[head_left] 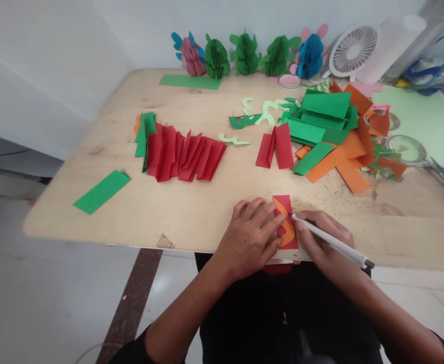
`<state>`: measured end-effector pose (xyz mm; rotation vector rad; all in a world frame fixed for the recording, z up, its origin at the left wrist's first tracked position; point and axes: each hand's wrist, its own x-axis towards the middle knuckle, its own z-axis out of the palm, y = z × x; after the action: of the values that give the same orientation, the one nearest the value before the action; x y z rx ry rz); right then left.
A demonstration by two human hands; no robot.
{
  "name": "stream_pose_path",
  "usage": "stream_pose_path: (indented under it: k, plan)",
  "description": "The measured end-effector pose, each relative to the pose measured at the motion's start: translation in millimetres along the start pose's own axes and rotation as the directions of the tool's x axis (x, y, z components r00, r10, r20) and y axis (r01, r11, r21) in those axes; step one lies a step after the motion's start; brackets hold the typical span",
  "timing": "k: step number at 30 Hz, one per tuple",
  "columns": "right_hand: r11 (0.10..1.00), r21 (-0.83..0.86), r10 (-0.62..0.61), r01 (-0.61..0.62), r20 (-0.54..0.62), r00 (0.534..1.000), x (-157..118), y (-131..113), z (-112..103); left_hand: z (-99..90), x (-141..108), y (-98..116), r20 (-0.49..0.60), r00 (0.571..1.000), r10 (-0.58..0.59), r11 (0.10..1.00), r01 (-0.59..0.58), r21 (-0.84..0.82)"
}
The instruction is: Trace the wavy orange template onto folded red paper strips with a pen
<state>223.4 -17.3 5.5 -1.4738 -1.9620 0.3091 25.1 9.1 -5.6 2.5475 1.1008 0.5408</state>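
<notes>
Near the table's front edge lies a red paper piece (293, 238) with an orange paper cutout (289, 233) with a wavy edge on top. My left hand (249, 235) rests flat over their left side, its spread fingers pressing the cutout against the red paper. A white pen (334, 240) with a black end is gripped in my right hand (326, 237). Its tip meets the right side of the red paper, close to the cutout's edge. Part of both papers is hidden under my left fingers.
Folded red papers (182, 154) stand at left, beside a green strip (102, 192). Green paper pieces (324, 111) and orange ones (353, 162) are heaped at right, near scissors (440, 172). Several paper figures (247, 54) and a white fan (354, 50) line the wall.
</notes>
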Motion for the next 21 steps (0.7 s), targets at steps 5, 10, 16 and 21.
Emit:
stream_pose_path:
  k: [5, 10, 16, 21]
  plan:
    - [1.0, 0.005, 0.002, -0.002, -0.012, 1.0, -2.2, -0.5, -1.1, 0.6, -0.3, -0.2, 0.007, 1.0, -0.005, 1.0, 0.005, -0.002]
    - [1.0, 0.018, -0.003, 0.003, -0.013, 1.0, -1.5, -2.5, -1.8, 0.4, 0.0, -0.1, 0.005, 1.0, -0.006, 1.0, 0.006, -0.007]
    - [0.999, 0.041, 0.007, -0.007, -0.008, 1.0, 0.2, -4.5, -1.6, -1.1, 0.0, 0.2, 0.006, 1.0, -0.008, 1.0, 0.008, -0.01]
    - [0.995, 0.076, 0.059, -0.062, 0.036, 0.998, 2.0, -4.4, -3.1, -1.2, 0.0, 0.2, 0.0, 1.0, -0.003, 1.0, 0.003, -0.01]
